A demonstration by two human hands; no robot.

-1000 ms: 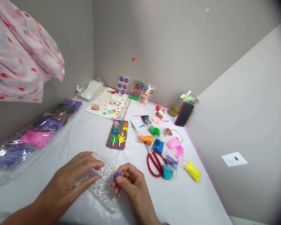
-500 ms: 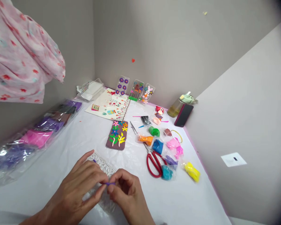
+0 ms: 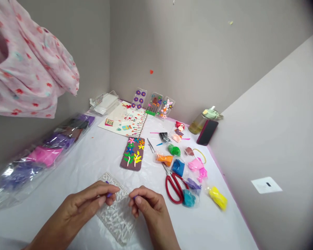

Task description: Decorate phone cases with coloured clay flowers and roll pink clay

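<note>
Moved: left hand [image 3: 86,199] and right hand [image 3: 148,205] drawn apart since previous frame | Left: fingers curled on purple piece [image 3: 109,195] | Right: fingers pinching purple scrap [image 3: 135,197] | Clear panel [image 3: 120,222]: lower centre, on surface [image 3: 211,229] below hands | Done: flowers [image 3: 130,149] on brown panel [image 3: 133,154], centre | Remaining: clear panel, visible face bare | Writing: none I can read

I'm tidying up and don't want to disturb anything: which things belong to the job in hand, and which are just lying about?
Belongs, as far as I can judge:
purple bit in the right hand
clear patterned panel beneath it and the left hand
coloured packets, scissors and tweezers, probably supplies

Seemingly just lying about:
phone
bottle
patterned cloth, hanging
</note>
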